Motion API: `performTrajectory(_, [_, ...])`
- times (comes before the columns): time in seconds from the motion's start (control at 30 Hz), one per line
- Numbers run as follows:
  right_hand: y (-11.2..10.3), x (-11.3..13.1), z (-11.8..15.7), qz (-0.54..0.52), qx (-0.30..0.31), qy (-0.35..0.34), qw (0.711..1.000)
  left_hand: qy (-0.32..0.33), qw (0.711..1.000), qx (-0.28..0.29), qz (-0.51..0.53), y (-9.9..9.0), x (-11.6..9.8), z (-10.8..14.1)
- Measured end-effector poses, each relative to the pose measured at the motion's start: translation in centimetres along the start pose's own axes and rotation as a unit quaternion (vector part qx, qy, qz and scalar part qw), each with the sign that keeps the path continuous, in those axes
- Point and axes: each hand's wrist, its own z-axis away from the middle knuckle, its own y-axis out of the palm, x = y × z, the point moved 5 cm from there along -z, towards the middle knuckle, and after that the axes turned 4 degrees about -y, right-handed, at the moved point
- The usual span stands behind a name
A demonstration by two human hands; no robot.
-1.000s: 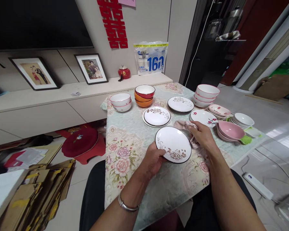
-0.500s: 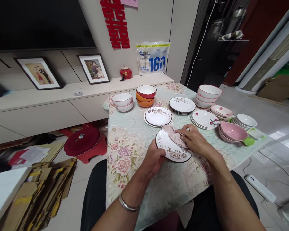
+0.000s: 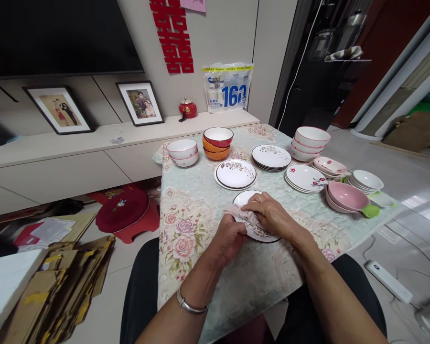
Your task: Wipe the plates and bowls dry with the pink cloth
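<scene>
A white plate [image 3: 246,196] with a dark rim and brown flowers is held over the near part of the table. My left hand [image 3: 230,237] grips its left edge, thumb on top. Pressed on the plate's face is a pale pink cloth [image 3: 246,216], bunched under my right hand [image 3: 268,213], whose fingers are closed on it. The hand and cloth hide much of the plate's middle and right. Just beyond lies a small stack of plates [image 3: 235,174] with a similar brown flower pattern.
Around the table's far side stand white bowls [image 3: 182,149], orange and red bowls [image 3: 217,143], more plates [image 3: 271,156], plates with red flowers [image 3: 306,178], pink-rimmed bowls [image 3: 311,142] and pink dishes [image 3: 347,196]. A flowered tablecloth [image 3: 186,210] covers the table. Flattened cardboard [image 3: 62,282] lies left.
My right hand has slid the cloth leftward across the plate, toward my left hand. The left hand keeps its grip on the plate's edge, almost unmoved.
</scene>
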Motion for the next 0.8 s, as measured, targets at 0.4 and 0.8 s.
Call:
performTrajectory(0.4, [0.3,-0.5,0.0,0.112,-0.050,0.148,0.981,0.002,1.000,-0.003,0.003,0.1,-0.2,0.2])
performTrajectory(0.8, [-1.4,-1.0,1.3,0.030,0.019,0.115,0.993,0.006,1.000,-0.001,0.021,-0.3,0.3,-0.3])
